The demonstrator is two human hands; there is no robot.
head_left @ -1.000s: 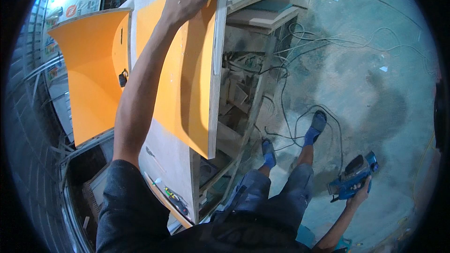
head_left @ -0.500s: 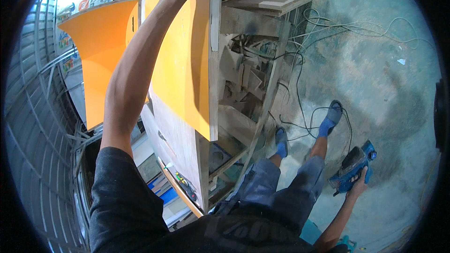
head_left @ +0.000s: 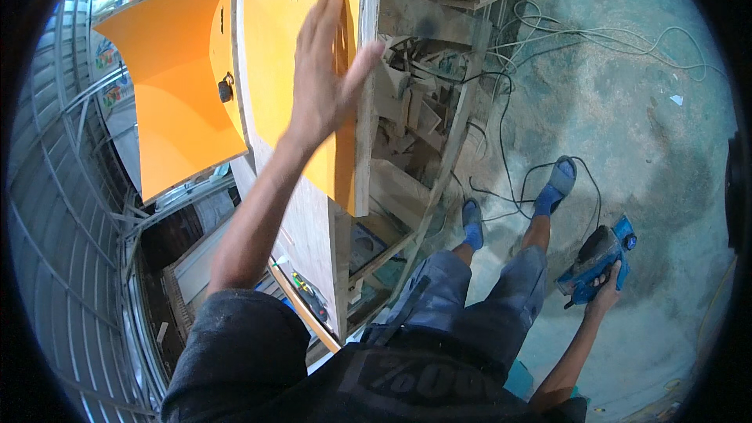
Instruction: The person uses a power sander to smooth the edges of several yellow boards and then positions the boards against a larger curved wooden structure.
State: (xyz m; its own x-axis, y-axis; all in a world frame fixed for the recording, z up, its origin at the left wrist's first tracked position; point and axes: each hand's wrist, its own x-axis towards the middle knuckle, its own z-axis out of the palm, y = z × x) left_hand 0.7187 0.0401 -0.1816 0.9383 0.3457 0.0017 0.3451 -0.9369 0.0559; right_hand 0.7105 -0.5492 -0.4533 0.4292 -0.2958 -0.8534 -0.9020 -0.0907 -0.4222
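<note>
L hand point(head_left: 321, 90) is over yellow panel point(head_left: 270, 55) nr its R edge, fingers straight, thumb spread wide; can't tell if palm touches. Panel's on pale workbench point(head_left: 312, 247), wood scraps point(head_left: 415, 113) underneath. R hand point(head_left: 605, 295) wrapped firmly round handle of blue power tool point(head_left: 586, 264), out to R above floor point(head_left: 627, 141). Dark cord point(head_left: 510, 133) nr feet, orange piece point(head_left: 176, 86) L of bench

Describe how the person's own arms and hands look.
The left hand and right hand are ungloved, with no watch or ring that I can make out. The left forearm and right forearm are bare. The left sleeve is dark and short.
</note>
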